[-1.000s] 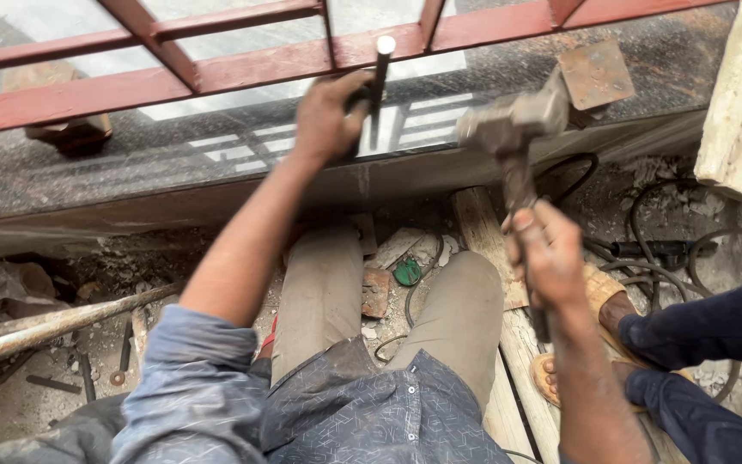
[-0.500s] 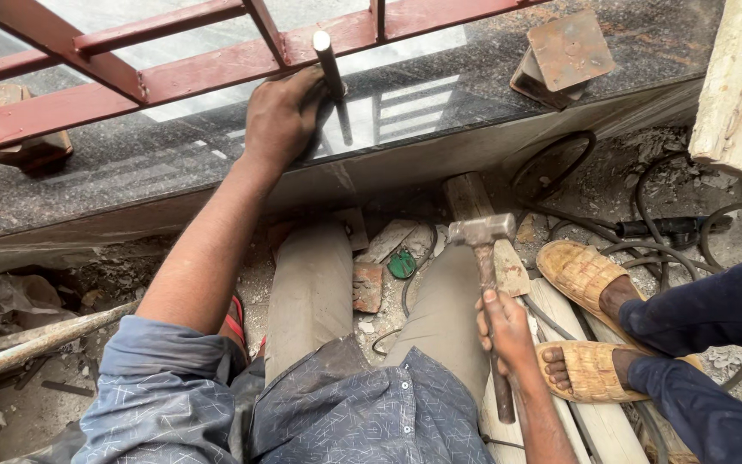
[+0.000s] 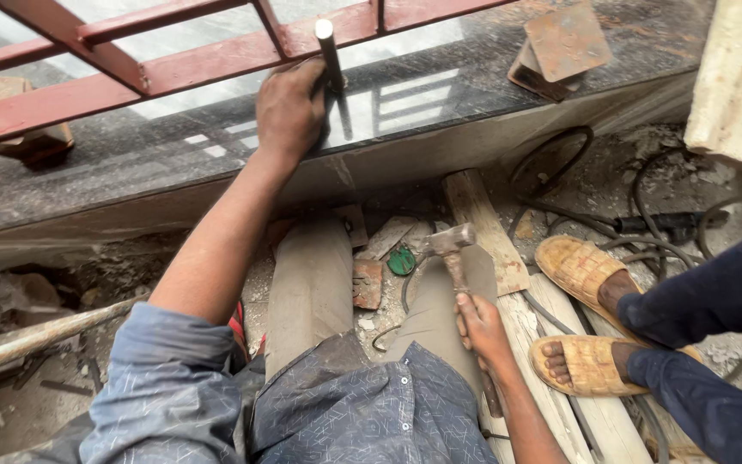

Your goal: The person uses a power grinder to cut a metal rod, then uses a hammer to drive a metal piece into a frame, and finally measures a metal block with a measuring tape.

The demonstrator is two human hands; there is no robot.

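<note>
Left hand (image 3: 289,107) grips chisel (image 3: 331,53), near upright on dark stone slab (image 3: 440,86); right hand (image 3: 481,326) clasps hammer (image 3: 450,245), head pointing away, handle along thigh.

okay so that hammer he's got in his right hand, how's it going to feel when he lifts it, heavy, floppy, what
Likely head-heavy: the hammer has a blocky metal head on a slim handle, so it should pull forward. It looks rigid, not floppy. The right hand grips mid-handle, which probably eases the swing. Laid down, its squarish head seems unlikely to roll.
</note>
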